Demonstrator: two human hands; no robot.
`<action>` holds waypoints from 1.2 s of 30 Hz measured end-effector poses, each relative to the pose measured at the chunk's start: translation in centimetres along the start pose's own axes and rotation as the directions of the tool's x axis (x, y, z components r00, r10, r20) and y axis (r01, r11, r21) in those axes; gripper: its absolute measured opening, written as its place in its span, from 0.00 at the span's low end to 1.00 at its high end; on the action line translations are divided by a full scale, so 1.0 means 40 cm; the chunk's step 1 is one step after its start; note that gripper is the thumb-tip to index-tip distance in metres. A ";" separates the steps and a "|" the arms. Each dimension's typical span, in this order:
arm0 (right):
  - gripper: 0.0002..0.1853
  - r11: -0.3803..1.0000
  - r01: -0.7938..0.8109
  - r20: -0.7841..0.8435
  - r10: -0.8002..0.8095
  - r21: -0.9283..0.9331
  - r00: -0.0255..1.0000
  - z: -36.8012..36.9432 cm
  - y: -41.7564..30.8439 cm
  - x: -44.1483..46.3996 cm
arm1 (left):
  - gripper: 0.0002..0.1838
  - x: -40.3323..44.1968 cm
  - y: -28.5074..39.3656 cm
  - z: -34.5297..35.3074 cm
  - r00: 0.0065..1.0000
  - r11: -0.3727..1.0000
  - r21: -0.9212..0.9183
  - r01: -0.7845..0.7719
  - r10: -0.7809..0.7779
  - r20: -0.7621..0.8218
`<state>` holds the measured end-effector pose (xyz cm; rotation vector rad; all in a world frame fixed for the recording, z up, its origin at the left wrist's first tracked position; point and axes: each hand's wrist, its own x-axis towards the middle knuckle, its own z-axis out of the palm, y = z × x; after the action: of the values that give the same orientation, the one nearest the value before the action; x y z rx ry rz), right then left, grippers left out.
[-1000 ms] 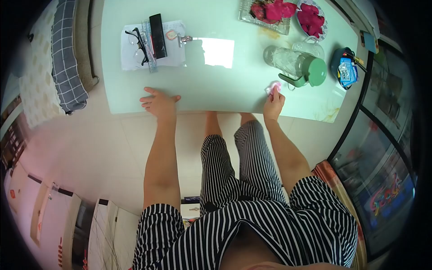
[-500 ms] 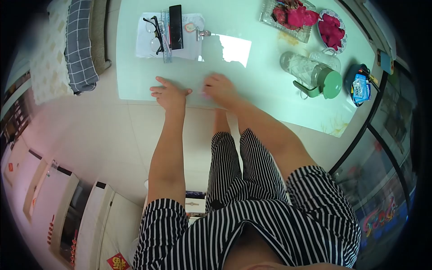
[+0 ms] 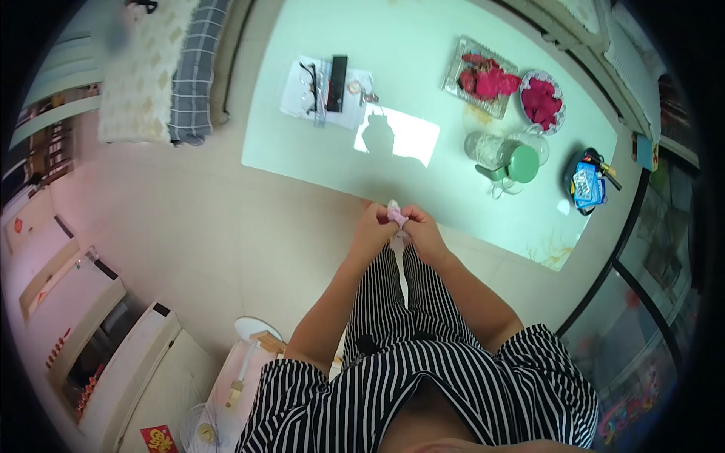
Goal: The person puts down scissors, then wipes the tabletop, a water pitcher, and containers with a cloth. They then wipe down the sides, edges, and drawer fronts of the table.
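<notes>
A small pink-and-white piece of soft material [image 3: 397,216], perhaps cloth, is held between my two hands at the table's near edge, above my knees. My left hand [image 3: 375,230] pinches it from the left side. From the right, my right hand [image 3: 424,235] grips it with thumb and fingers closed. A pale end sticks up past the fingertips, and another pale bit shows below the hands. Its exact kind I cannot make out.
On the glass-topped table [image 3: 302,162] lie eyeglasses [image 3: 311,87], a black case [image 3: 337,83] and papers. Further right stand a glass tray [image 3: 455,75] of dragon fruit peel, a bowl [image 3: 561,113] of red pieces, a green-lidded jug [image 3: 522,164] and a dark basket [image 3: 572,177].
My left hand, open over the table before, has come to the right and closed on the pink-and-white material. My right hand has drawn back toward me. The view has shifted and turned.
</notes>
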<state>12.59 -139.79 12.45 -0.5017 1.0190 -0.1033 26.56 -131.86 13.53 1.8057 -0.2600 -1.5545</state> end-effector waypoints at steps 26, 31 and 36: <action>0.09 0.917 0.336 0.091 -0.324 -0.212 0.942 0.320 -0.215 -0.390 | 0.06 -0.459 0.239 -0.090 0.923 0.809 -0.481 -0.339 0.385 -0.003; 0.13 0.754 0.501 0.247 -0.435 -0.425 0.866 0.448 -0.086 -0.331 | 0.07 -0.504 0.182 -0.253 0.903 0.805 -0.419 -0.420 0.418 -0.102; 0.14 0.535 0.558 0.342 -0.452 -0.635 0.823 0.606 -0.020 -0.316 | 0.14 -0.521 0.117 -0.443 0.935 0.806 -0.492 -0.329 0.351 -0.050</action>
<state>26.27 -128.02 33.00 -1.5260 0.7099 -0.1895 39.08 -116.20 32.74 1.2432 -0.1730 -1.2590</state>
